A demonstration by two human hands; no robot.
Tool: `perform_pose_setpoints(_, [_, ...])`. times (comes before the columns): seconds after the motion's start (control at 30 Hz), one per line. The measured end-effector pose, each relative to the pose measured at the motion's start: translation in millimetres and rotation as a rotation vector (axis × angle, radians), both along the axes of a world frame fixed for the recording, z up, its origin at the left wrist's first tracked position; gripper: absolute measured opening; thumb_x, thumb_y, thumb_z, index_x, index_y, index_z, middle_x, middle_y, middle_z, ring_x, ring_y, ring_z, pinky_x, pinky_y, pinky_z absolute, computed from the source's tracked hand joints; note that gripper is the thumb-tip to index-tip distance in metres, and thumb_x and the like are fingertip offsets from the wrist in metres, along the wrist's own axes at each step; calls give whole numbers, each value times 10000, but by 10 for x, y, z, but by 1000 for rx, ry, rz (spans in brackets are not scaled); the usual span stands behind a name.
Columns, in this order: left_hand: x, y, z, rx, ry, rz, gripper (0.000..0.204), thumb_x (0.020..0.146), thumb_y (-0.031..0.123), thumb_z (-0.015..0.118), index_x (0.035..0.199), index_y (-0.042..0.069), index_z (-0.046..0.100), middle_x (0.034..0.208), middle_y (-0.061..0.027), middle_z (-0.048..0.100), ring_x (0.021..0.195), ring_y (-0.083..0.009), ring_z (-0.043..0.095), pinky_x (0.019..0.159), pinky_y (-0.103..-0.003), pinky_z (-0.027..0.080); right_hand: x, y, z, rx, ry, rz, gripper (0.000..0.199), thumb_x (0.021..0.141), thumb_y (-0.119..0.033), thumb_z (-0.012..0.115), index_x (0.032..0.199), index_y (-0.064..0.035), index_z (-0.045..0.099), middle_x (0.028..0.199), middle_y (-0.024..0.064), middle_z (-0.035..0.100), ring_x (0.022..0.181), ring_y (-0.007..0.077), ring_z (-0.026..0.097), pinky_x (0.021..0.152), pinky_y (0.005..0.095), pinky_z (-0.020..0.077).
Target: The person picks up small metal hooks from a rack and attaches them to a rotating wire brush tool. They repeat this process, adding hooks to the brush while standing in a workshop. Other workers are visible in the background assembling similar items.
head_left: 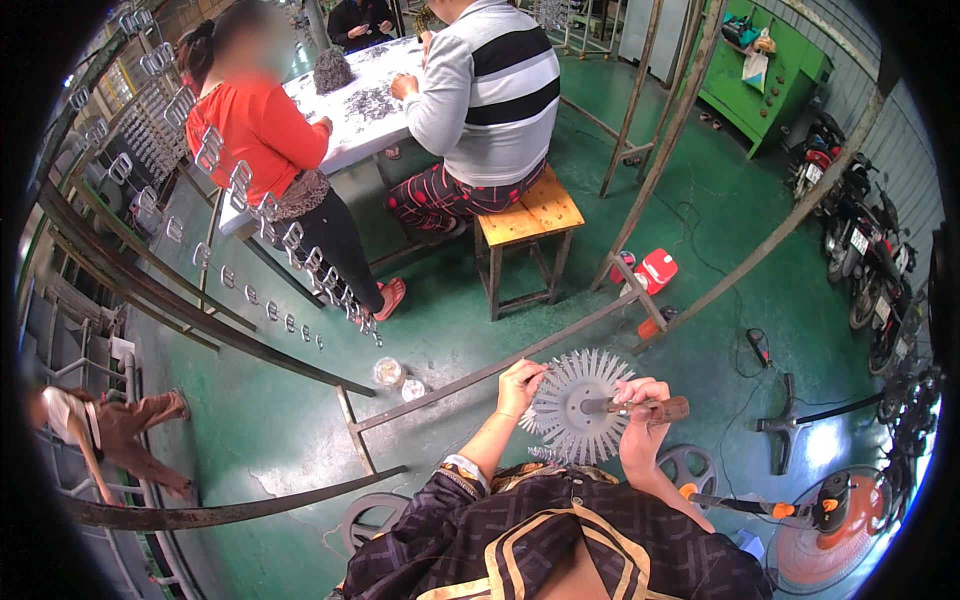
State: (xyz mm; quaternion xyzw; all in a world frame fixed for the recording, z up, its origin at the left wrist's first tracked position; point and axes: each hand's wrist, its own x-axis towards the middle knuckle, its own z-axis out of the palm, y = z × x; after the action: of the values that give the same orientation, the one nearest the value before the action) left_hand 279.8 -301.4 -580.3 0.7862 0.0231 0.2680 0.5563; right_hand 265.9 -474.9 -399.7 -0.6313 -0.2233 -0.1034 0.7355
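A grey round disc (pixel 577 408) with many thin metal pieces standing out around its rim is held up in front of my body. From its middle comes a short shaft with a brown wooden handle (pixel 668 409). My right hand (pixel 643 398) is wrapped round this handle close to the disc. My left hand (pixel 521 386) is at the disc's upper left rim, thumb and fingers pinched together. What lies between those fingertips is too small to make out. Below the disc, a few similar grey pieces (pixel 545 455) show near my clothing.
A dark metal frame (pixel 480 378) stands before me, with metal buckles (pixel 240 185) hanging at left. Two people work at a white table (pixel 372 112), one on a wooden stool (pixel 530 212). A fan (pixel 835 530) stands at lower right. Plastic cups (pixel 388 372) sit on the floor.
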Motion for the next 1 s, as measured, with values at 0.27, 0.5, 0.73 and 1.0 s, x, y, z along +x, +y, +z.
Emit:
perform_pose_setpoints(0.27, [-56, 2, 21, -25, -11, 22, 162, 681, -40, 657, 824, 35, 655, 779, -77, 624, 695, -196, 617, 618, -264, 489, -20, 0, 0, -14, -4, 8, 386, 852, -431, 537, 856, -72, 396, 799, 54, 455, 746, 146, 486, 872, 410, 397])
perform_pose_setpoints(0.5, [-92, 17, -7, -96, 36, 18, 156, 687, -27, 667, 828, 39, 662, 775, -75, 626, 700, -190, 618, 619, -269, 487, -34, 9, 27, -25, -7, 31, 370, 858, -416, 535, 859, -73, 397, 801, 53, 455, 752, 145, 485, 873, 404, 397])
perform_pose_setpoints(0.73, [-171, 42, 38, 7, 42, 98, 128, 692, 17, 688, 816, 44, 669, 767, -74, 626, 700, -195, 618, 616, -277, 487, -46, 18, 28, 56, 36, 44, 332, 836, -343, 601, 843, -59, 429, 808, 46, 449, 752, 135, 491, 902, 392, 382])
perform_pose_setpoints(1.0, [-293, 48, 24, 48, 57, 93, 154, 668, -2, 668, 815, 42, 666, 781, -82, 633, 716, -195, 620, 629, -270, 489, -31, 30, 3, 69, 51, 50, 345, 828, -358, 609, 839, -66, 426, 803, 40, 443, 754, 130, 483, 895, 384, 381])
